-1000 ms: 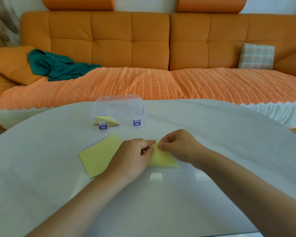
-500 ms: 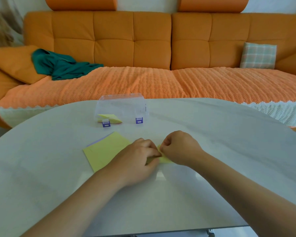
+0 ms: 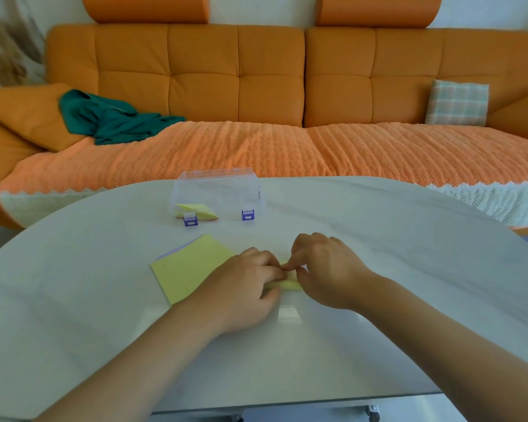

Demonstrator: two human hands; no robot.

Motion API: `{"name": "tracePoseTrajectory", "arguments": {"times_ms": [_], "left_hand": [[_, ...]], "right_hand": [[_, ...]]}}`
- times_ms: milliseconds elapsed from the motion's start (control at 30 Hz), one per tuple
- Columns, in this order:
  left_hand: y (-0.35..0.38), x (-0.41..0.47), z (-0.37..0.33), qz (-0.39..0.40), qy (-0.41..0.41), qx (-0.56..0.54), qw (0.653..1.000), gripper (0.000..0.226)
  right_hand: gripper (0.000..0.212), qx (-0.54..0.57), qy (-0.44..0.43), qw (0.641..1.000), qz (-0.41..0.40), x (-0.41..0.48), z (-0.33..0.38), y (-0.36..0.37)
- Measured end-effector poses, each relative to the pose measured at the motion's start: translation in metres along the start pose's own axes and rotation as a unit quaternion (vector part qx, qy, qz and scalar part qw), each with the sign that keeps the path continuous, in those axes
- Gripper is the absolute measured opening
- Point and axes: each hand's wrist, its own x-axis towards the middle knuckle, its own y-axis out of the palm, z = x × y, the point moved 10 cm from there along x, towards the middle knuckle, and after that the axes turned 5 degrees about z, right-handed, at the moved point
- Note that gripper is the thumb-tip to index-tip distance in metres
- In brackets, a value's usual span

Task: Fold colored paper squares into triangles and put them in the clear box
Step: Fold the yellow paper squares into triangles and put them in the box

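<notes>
— Both hands, then: what do they have?

— The left hand [image 3: 244, 287] and right hand [image 3: 323, 269] meet knuckle to knuckle near the middle of the bench [image 3: 378, 239]. Each has its fingers curled and is pinching the same folded yellow paper [image 3: 288, 283], a thin, flattened strip of which only a sliver shows between them.

— And the rest of the paper?

— A stack of yellow squares [image 3: 189, 266] lies flat just left of the left hand, its corner tucked under the wrist, with a pale lilac edge peeping out along the far side.

— The box?

— The clear box [image 3: 217, 190] sits beyond the hands, towards the far edge. It is see-through, rectangular plastic with two purple latches [image 3: 248, 215] on its front. Folded yellow triangles [image 3: 195, 210] lie inside at its left end.

— The surface?

— Smooth, glossy, pale grey-white, with a rounded far edge.

— Behind it?

— An orange tufted sofa [image 3: 235, 77] with a ribbed orange throw [image 3: 287, 147], a crumpled green cloth [image 3: 113, 120] at the left and a checked cushion [image 3: 456, 103] at the right.
</notes>
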Motion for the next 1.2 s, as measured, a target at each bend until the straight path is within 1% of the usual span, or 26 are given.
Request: {"name": "tracePoseTrajectory", "arguments": {"times_ms": [100, 267, 333, 533, 733, 900, 967, 1033, 1200], "left_hand": [[-0.001, -0.005, -0.01, -0.008, 0.026, 0.046, 0.999, 0.041], [0.003, -0.017, -0.028, -0.015, 0.056, 0.089, 0.994, 0.034], [0.007, -0.021, -0.03, -0.012, 0.051, 0.086, 0.995, 0.034], [0.014, -0.03, -0.026, -0.012, 0.014, 0.026, 1.0, 0.041], [0.018, -0.035, -0.025, -0.029, 0.003, 0.021, 0.999, 0.041], [0.02, -0.036, -0.026, -0.025, 0.005, 0.022, 0.999, 0.044], [0.019, -0.036, -0.027, -0.023, 0.006, 0.018, 1.0, 0.045], [0.019, -0.037, -0.028, -0.021, 0.006, 0.018, 1.0, 0.045], [0.011, -0.043, -0.027, -0.049, -0.027, 0.08, 0.995, 0.038]], "right_hand": [[0.046, 0.006, 0.013, 1.0, 0.014, 0.002, -0.003, 0.002], [0.04, -0.002, 0.02, 1.0, 0.013, 0.002, -0.004, 0.003], [0.038, -0.01, 0.022, 1.0, 0.013, 0.002, -0.003, 0.003], [0.037, -0.042, 0.016, 0.999, 0.002, -0.006, 0.004, 0.003], [0.043, -0.098, -0.036, 0.994, -0.013, -0.038, 0.012, 0.01], [0.034, -0.111, -0.095, 0.988, -0.059, -0.063, 0.031, 0.001], [0.034, -0.09, -0.09, 0.99, -0.055, -0.067, 0.028, 0.004], [0.04, -0.068, -0.079, 0.994, -0.045, -0.068, 0.023, 0.009], [0.048, -0.057, -0.05, 0.997, -0.022, -0.066, 0.013, 0.021]]}}
